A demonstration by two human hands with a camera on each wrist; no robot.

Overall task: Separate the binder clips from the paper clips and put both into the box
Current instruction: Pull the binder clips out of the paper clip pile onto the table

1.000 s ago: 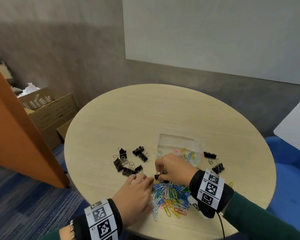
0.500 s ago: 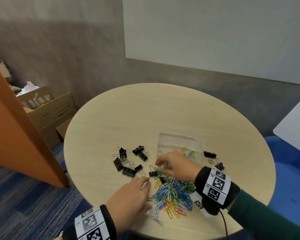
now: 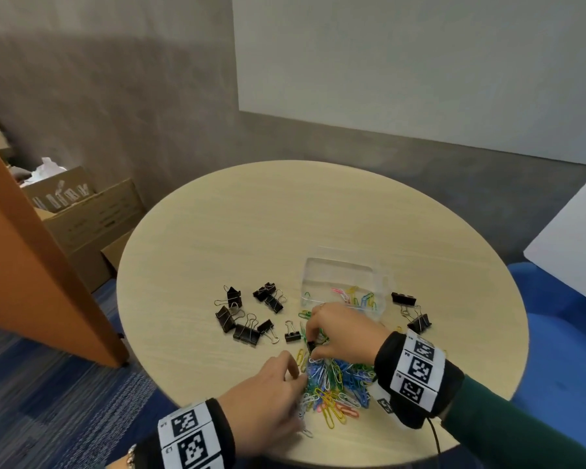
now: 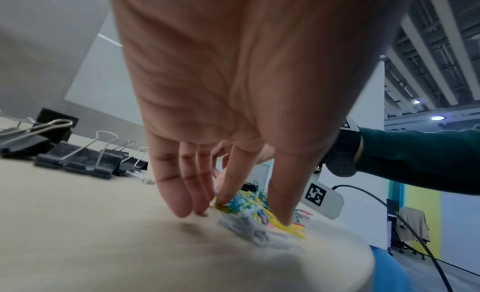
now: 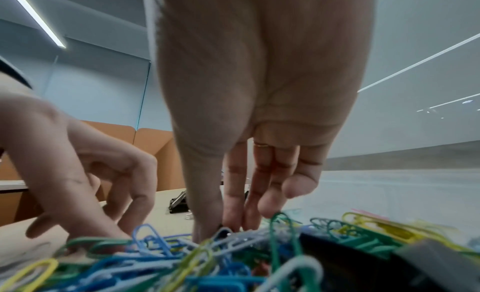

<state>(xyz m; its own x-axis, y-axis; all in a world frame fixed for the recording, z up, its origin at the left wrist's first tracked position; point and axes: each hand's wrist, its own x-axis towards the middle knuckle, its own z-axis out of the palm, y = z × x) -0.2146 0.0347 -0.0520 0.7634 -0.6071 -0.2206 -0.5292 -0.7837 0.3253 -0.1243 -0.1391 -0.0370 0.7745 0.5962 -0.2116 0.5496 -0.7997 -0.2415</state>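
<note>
Right hand (image 3: 344, 333) pinches a small black binder clip (image 3: 310, 345) at the far edge of the paper clip pile (image 3: 332, 384) — thumb and forefinger closed on its body. Left hand (image 3: 268, 397): straight fingers rest on the pile's near-left edge, grasping nothing.

Binder clips are stiff, light, black with wire handles; best taken by the body or a handle, judging by shape. Paper clips — coated wire in blue, green, yellow, white — look slippery and tangle-prone; better scooped.

Clear box (image 3: 345, 282) sits just beyond, a few paper clips inside. A sorted binder clip group (image 3: 247, 316) lies left on the tabletop (image 3: 285, 214).
</note>
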